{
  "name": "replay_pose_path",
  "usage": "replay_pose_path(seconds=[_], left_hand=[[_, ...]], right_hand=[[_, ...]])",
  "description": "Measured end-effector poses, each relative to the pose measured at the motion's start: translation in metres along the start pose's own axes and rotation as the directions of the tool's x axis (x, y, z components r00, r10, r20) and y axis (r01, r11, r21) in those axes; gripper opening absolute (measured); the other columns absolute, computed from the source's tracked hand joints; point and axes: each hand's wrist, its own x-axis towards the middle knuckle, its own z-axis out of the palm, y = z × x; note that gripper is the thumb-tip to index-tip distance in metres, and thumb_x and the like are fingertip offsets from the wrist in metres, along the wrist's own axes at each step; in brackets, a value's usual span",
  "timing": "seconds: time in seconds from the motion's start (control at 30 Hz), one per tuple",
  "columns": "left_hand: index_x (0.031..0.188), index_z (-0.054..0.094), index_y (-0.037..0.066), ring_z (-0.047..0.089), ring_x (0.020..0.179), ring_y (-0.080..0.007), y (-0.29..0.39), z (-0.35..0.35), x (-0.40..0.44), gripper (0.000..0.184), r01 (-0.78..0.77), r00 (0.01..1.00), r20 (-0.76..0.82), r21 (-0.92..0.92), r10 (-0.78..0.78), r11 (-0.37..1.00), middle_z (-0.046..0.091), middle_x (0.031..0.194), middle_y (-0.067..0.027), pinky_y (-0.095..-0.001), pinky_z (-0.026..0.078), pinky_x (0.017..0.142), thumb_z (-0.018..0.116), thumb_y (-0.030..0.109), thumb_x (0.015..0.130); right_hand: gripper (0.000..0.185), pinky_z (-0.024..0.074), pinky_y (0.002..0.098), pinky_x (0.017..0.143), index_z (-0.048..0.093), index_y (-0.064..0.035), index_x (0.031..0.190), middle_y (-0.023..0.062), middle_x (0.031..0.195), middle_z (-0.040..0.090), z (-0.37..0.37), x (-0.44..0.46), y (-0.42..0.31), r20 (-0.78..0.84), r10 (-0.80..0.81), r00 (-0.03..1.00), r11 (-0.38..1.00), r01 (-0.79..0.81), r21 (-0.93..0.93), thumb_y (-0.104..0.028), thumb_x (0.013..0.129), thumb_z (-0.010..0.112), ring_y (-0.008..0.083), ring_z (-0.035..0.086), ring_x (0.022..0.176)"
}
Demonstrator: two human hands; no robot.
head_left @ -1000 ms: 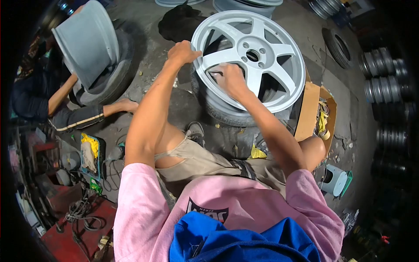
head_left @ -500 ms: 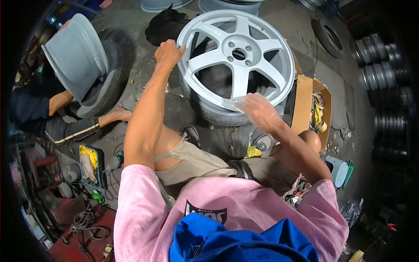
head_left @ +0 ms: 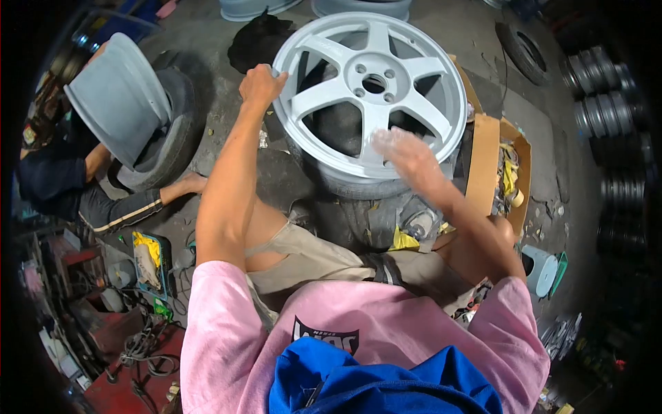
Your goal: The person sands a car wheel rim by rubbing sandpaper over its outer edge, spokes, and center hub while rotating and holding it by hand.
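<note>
A pale grey six-spoke wheel rim (head_left: pixel 376 55) lies face up in front of me, resting on a dark tyre (head_left: pixel 365 190). My left hand (head_left: pixel 263 85) is closed around the rim's outer edge at its left side. Over the near spoke and the lip of the rim is my right hand (head_left: pixel 412 159), smeared by motion, its fingertips whitish. Whether anything sits under those fingers cannot be made out.
On the left a person (head_left: pixel 52 176) sits by another grey rim (head_left: pixel 121 96) tilted on a tyre (head_left: pixel 176 131). An open cardboard box (head_left: pixel 483 162) stands at the right, near a light blue stool (head_left: pixel 540 269). A black animal (head_left: pixel 258 41) lies behind the rim. Stacked rims (head_left: pixel 603 114) line the right side.
My right hand has moved from the rim's near lip slightly up and inward onto the spoke. My left hand keeps its hold on the edge. The view has shifted a little.
</note>
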Motion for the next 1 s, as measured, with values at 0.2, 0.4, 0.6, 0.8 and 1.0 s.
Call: replay_pose_path(seconds=[0.2,0.4,0.6,0.8,1.0], left_hand=[[0.108,0.075,0.003,0.071,0.109,-0.0411,0.003,0.001,0.005,0.047,-0.008,1.000,-0.026,0.015,0.009,1.000,0.075,0.112,-0.0225,-0.0506,0.055,0.094,0.076,0.045,0.088],[0.110,0.075,0.005,0.071,0.108,-0.0409,0.004,0.003,0.008,0.047,-0.014,1.000,-0.014,0.000,0.014,1.000,0.075,0.111,-0.0221,-0.0503,0.055,0.094,0.076,0.046,0.088],[0.109,0.074,0.005,0.071,0.108,-0.0407,-0.002,0.004,0.006,0.048,-0.033,0.999,-0.003,-0.017,0.033,0.999,0.075,0.109,-0.0213,-0.0507,0.055,0.093,0.075,0.048,0.088],[0.108,0.074,0.005,0.071,0.107,-0.0406,-0.005,0.009,0.013,0.048,-0.050,0.999,-0.023,-0.047,0.049,0.998,0.076,0.108,-0.0214,-0.0511,0.055,0.093,0.075,0.049,0.089],[0.109,0.075,0.005,0.072,0.107,-0.0405,-0.002,0.008,0.012,0.048,-0.036,0.999,-0.029,-0.046,0.035,0.998,0.076,0.108,-0.0213,-0.0505,0.055,0.093,0.075,0.049,0.089]], right_hand=[[0.047,0.0485,0.0439,0.113,0.069,-0.0052,0.128,0.0149,0.130,0.070,0.019,0.012,0.023,-0.006,0.235,0.972,0.970,-0.235,-0.061,0.003,0.083,0.061,0.0303,0.066,0.122],[0.047,0.0496,0.0431,0.111,0.070,-0.0062,0.127,0.0135,0.128,0.071,0.014,-0.002,0.025,-0.037,0.114,0.993,0.993,-0.114,0.008,0.003,0.082,0.062,0.0290,0.067,0.121],[0.044,0.0538,0.0415,0.105,0.072,-0.0066,0.123,0.0117,0.126,0.072,0.020,0.016,0.002,-0.016,0.175,0.985,0.985,-0.174,0.014,0.002,0.081,0.066,0.0288,0.068,0.117],[0.043,0.0553,0.0404,0.101,0.073,-0.0079,0.122,0.0115,0.129,0.069,-0.030,-0.020,-0.036,0.197,0.038,0.980,0.997,-0.051,0.061,0.002,0.080,0.066,0.0279,0.064,0.121],[0.028,0.0561,0.0458,0.092,0.073,-0.0057,0.113,0.0158,0.114,0.069,0.004,0.009,-0.061,0.235,0.334,0.913,0.914,-0.374,0.154,-0.005,0.087,0.065,0.0335,0.066,0.111]])
